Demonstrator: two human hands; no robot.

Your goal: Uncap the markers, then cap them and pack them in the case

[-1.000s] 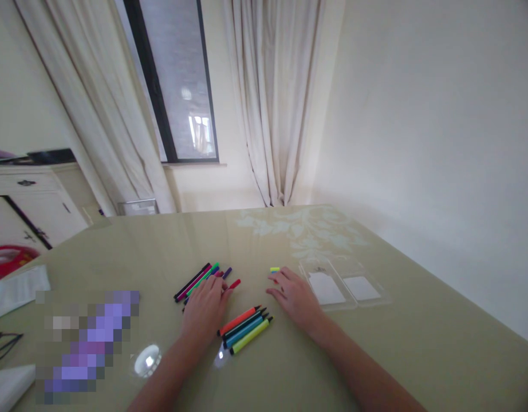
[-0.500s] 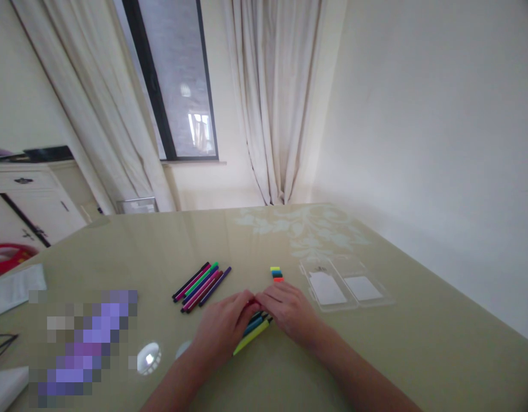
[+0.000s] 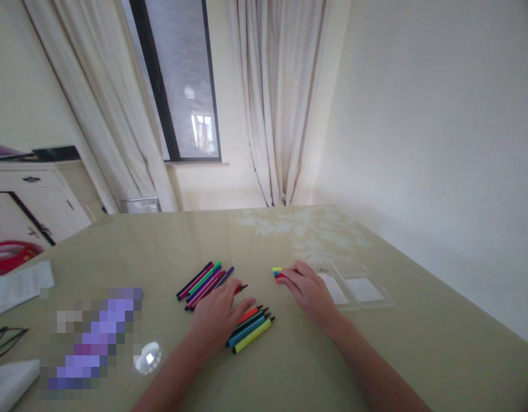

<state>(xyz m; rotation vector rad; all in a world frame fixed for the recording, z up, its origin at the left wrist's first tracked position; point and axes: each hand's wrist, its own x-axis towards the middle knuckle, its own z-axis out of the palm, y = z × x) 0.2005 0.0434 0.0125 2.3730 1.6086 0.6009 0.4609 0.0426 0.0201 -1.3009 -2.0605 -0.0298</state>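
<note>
My left hand (image 3: 213,312) is closed around an uncapped red marker (image 3: 241,289), whose dark tip points out past the fingers. Below that hand lie several uncapped markers side by side: orange (image 3: 249,314), dark green, blue (image 3: 249,332) and yellow (image 3: 254,335). My right hand (image 3: 309,293) pinches a small red marker cap (image 3: 282,275) with thumb and forefinger. It is at a short row of caps (image 3: 276,269), partly hidden by the fingers; yellow, blue and orange ones show. Beyond my left hand rests a group of capped markers (image 3: 204,281).
An opened clear plastic case (image 3: 352,306) with white paper inserts lies to the right, partly behind my right hand. On the left are a blurred purple item (image 3: 105,332), a white packet (image 3: 21,286) and a dark cord (image 3: 6,342). A wall borders the table's right side.
My hands were together over the markers and have drawn apart. The right moved away with the red cap to the cap row; the left shifted slightly left, holding the red marker, uncovering the uncapped markers.
</note>
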